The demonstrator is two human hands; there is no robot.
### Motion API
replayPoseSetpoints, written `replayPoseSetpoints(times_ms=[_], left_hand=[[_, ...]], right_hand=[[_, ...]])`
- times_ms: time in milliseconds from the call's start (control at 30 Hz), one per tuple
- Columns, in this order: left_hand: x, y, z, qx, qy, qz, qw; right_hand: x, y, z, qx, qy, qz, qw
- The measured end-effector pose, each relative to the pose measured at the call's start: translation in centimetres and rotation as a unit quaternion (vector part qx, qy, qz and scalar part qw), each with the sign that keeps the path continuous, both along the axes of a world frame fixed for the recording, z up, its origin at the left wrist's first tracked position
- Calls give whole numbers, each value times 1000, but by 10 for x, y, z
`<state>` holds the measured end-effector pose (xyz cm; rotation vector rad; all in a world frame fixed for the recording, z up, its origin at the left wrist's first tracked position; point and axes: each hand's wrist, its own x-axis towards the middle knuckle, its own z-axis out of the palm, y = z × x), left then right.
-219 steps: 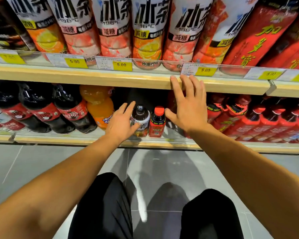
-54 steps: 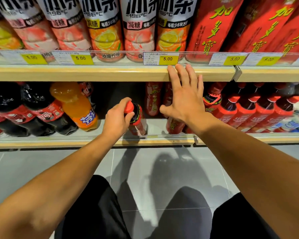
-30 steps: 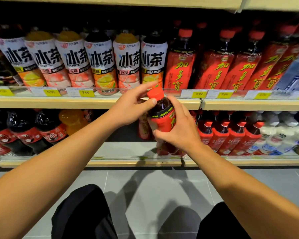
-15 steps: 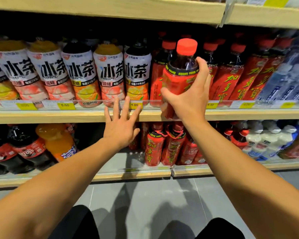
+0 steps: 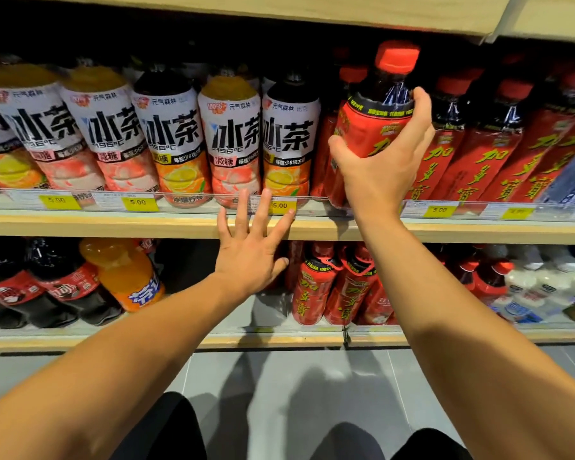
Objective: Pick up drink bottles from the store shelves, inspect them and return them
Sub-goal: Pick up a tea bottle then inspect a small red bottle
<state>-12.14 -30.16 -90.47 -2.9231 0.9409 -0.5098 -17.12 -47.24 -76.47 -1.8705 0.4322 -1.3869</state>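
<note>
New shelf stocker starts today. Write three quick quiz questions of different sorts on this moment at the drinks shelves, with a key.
1. True or false: the left hand holds a bottle.
2. What colour is the cap of the bottle in the right hand? A green, B red, C white.
3. Fill in: the yellow price tag on the shelf edge reads ____.

Key: 1 false, its fingers are spread against the shelf edge. 2 B. 3 5.00.
</note>
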Motion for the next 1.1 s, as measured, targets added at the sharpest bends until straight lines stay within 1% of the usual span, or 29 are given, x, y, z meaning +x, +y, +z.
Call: replayPoseSetpoints(times_ms=[100, 233, 333, 433, 500, 700, 900, 1100], left_hand=[[0, 1, 1, 7, 4, -3, 1000], [0, 1, 0, 7, -3, -3, 1000], [0, 0, 0, 8, 0, -2, 1000], [-1, 0, 1, 10, 6, -2, 1000], [-1, -1, 2, 10, 5, -2, 1000], [-4, -1, 6, 15, 20, -2, 1000], [-9, 1, 17, 24, 61, -6, 998], [-12, 4, 28, 35, 96, -15, 995]], right_hand=[[15, 1, 1, 12, 3, -7, 1000], [34, 2, 1, 16, 34, -29, 999], [43, 5, -9, 29, 64, -29, 997], [45, 7, -23, 38, 69, -26, 997], [47, 6, -27, 26, 88, -20, 996], [40, -4, -29, -21, 194, -3, 981], [26, -5, -23, -34, 204, 23, 978], [16, -5, -15, -38, 240, 39, 969]])
